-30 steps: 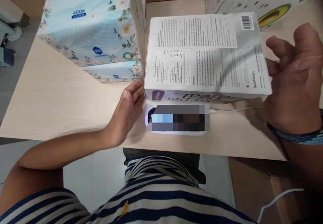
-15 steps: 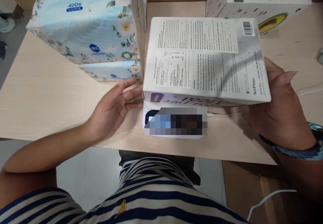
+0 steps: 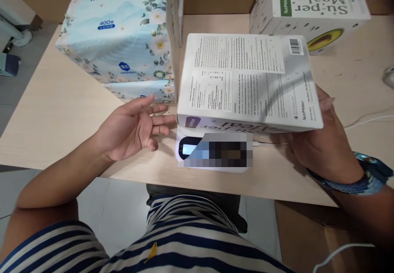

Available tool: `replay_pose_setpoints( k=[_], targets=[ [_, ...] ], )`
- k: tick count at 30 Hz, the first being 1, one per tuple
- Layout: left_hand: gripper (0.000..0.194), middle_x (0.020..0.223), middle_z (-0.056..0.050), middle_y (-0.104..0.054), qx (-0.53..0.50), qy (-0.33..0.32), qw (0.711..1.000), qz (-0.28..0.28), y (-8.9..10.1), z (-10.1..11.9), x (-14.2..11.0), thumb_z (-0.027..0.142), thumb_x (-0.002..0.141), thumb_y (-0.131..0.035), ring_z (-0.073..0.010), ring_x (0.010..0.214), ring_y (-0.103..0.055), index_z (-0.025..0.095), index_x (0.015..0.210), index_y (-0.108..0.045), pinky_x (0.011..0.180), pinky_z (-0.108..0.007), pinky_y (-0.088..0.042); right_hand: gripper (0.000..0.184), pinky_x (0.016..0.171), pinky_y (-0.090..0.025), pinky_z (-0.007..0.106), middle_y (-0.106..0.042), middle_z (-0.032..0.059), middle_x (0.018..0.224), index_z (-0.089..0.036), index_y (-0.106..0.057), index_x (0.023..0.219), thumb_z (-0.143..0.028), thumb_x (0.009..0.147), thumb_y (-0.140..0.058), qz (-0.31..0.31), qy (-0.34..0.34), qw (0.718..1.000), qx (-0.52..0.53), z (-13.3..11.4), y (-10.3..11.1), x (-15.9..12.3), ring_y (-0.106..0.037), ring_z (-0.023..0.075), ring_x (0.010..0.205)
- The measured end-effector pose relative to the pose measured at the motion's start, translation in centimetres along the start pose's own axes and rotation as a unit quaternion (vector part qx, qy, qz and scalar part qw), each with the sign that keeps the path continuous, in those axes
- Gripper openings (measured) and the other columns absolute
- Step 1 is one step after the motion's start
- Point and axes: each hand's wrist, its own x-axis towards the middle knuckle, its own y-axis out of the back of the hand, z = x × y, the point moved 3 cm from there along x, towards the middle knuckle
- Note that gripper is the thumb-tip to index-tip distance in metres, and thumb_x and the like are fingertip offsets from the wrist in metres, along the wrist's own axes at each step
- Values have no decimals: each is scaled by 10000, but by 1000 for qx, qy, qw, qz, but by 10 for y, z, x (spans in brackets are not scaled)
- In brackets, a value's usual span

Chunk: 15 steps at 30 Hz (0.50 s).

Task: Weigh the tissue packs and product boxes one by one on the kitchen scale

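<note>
A white Su:per Meal carton [image 3: 246, 86] lies with its printed back face upward, over a white device with a lit display [image 3: 188, 150] that looks like a digital scale. Part of that device is pixelated, and whether the carton rests on it I cannot tell. My right hand [image 3: 326, 145] holds the carton at its right end; most of its fingers are hidden beneath and behind it. At the carton's left end, my left hand [image 3: 132, 129] is open, palm up and fingers spread, with a fingertip close to the lower left corner.
Flowered tissue packs [image 3: 120, 39] are stacked at the back left. Another carton with avocado pictures [image 3: 320, 18] stands at the back right. A white cable [image 3: 273, 144] runs right from the device across the wooden table [image 3: 61, 117]. Cardboard stands behind the table.
My left hand has spread its fingers and drawn slightly away from the carton's left end. My right hand keeps its hold. The view has shifted a little.
</note>
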Motion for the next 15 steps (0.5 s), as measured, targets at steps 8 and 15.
replay_pose_setpoints(
  k=[8,15],
  targets=[
    [455,805,-86,-815,-18,11,999,-25,-8,3,2,413,1178,-351,-138,617,-751,130,1086,-695,426,-153,-527,737,1379,-431,640,-668,34,1619,-403,-659,1524,-886,1002,-465,-8,-19,999,25,-3,0,1,-589,340,1563],
    [533,831,-90,-831,-21,13,999,-34,-2,1,4,419,1178,-277,-154,652,-739,138,1103,-724,500,-201,-545,656,1390,-407,620,-699,2,1561,-451,-666,1516,-843,1029,-465,-10,-19,1000,16,3,4,1,-616,328,1517]
  ],
)
